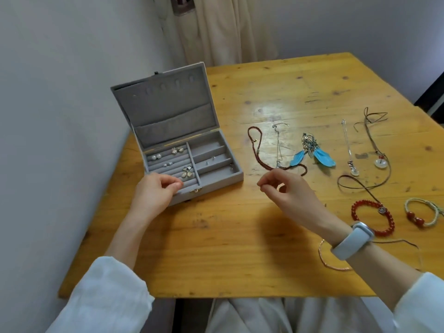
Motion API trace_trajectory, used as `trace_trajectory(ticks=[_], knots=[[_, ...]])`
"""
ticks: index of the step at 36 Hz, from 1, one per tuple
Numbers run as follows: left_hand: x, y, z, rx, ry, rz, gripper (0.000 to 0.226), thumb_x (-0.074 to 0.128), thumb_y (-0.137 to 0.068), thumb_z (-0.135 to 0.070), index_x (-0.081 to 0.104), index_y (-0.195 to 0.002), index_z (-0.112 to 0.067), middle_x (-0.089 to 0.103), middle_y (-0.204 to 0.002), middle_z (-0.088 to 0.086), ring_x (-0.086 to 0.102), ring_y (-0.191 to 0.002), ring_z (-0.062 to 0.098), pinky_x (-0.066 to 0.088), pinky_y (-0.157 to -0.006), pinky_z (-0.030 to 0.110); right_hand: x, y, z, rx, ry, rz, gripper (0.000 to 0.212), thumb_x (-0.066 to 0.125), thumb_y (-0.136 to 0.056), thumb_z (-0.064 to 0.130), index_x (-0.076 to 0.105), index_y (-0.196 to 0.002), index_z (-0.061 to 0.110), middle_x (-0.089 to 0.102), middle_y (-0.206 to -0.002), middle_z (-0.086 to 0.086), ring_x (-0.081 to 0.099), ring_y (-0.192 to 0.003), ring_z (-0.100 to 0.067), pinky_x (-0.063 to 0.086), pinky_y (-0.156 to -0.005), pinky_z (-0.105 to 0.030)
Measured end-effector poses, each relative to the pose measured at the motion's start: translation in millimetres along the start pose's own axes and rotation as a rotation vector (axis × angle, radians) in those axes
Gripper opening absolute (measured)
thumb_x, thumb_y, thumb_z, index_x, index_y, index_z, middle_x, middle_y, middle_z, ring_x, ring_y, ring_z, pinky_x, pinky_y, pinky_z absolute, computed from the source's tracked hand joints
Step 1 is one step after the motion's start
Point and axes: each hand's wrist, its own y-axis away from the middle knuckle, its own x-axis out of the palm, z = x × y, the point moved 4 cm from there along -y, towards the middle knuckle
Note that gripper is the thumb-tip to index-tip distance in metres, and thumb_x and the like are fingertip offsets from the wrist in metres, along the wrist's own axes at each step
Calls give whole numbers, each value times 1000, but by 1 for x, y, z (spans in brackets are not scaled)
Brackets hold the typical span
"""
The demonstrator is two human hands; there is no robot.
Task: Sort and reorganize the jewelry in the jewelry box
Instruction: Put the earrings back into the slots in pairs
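The grey jewelry box (pixel 222 180) stands open at the table's left, its lid leaning back. Several earrings sit in its left ring rolls: pearl studs (pixel 156 156), a gold pair (pixel 177 150) and a flower pair (pixel 187 171). A few small studs lie in the right compartments. My left hand (pixel 156 192) grips the box's front left rim, fingers curled over it. My right hand (pixel 288 192) hovers just right of the box, with thumb and forefinger pinched on something too tiny to make out.
On the wooden table (pixel 240 260) lie a red beaded necklace (pixel 254 150), a silver chain (pixel 278 145), blue feather earrings (pixel 312 153), a glass pendant (pixel 348 150), a cord necklace with a white ring (pixel 379 162), a red bead bracelet (pixel 370 218), a cream woven bracelet (pixel 422 213) and a thin bangle (pixel 334 264). A wall runs along the left.
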Motion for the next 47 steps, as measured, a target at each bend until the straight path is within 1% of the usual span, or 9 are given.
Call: trace_trajectory(ticks=[6, 10, 16, 21, 28, 34, 38, 43, 47], knots=[[3, -10, 11, -19, -67, 79, 18, 58, -90, -22, 71, -101, -16, 67, -109, -2, 53, -94, 7, 39, -80, 24, 7, -5, 3, 3, -2, 5, 13, 57, -85, 8, 63, -86, 19, 62, -81, 7, 54, -78, -6, 40, -68, -11], [2, -17, 18, -61, -90, 89, 13, 59, -90, -25, 72, -89, -24, 68, -103, -4, 56, -100, 15, 43, -95, 41, 10, -6, 1, 14, 8, 23, 13, 57, -86, 9, 63, -86, 20, 62, -83, 6, 54, -79, -6, 39, -67, -12], [1, -17, 25, -59, -114, 95, 8, 61, -87, -28, 67, -82, -32, 66, -94, -5, 56, -99, 18, 42, -95, 45, 17, -8, 2, 6, 10, 37, 15, 57, -86, 7, 63, -86, 21, 61, -82, 7, 54, -79, -5, 40, -68, -9], [1, -16, 26, -42, -135, 76, 15, 64, -86, -29, 59, -73, -36, 59, -80, -10, 56, -93, 17, 43, -93, 44, 25, -10, 7, 3, -1, 58, 14, 58, -86, 8, 63, -87, 20, 62, -82, 7, 55, -79, -4, 40, -67, -8], [-3, -17, 25, -3, -200, -24, 1, 64, -85, -29, 64, -86, -30, 58, -84, -8, 49, -90, 13, 29, -88, 36, 33, -13, 12, 1, -32, 48, 13, 61, -84, 9, 63, -88, 22, 61, -80, 10, 54, -77, 0, 42, -67, -10], [-4, -9, 27, 140, -217, -96, 12, 58, -89, -30, 69, -94, -27, 53, -91, -8, 46, -97, 14, 27, -82, 35, 47, -23, 24, -12, -37, 49, 12, 59, -85, 7, 65, -86, 17, 60, -77, 10, 54, -73, -2, 43, -68, -12], [2, 9, 33, 264, -198, -213, 22, 57, -88, -32, 70, -102, -22, 51, -87, -5, 39, -89, 10, 24, -78, 30, 64, -36, 35, -24, -67, 87, 14, 59, -86, 7, 64, -84, 20, 59, -75, 13, 53, -70, 1, 42, -66, -9], [14, 28, 41, 318, -189, -287, 35, 49, -82, -38, 69, -107, -23, 52, -89, -1, 46, -89, 18, 34, -74, 35, 93, -58, 52, -65, -7, 152, 12, 58, -86, 11, 64, -87, 21, 57, -75, 16, 52, -72, 2, 39, -64, -6], [15, 36, 47, 309, -144, -398, 38, 48, -80, -31, 67, -110, -18, 54, -98, 4, 43, -99, 20, 41, -80, 37, 113, -76, 62, -85, 79, 220, 8, 59, -86, 11, 65, -91, 15, 58, -77, 10, 52, -70, -1, 40, -60, -8]])
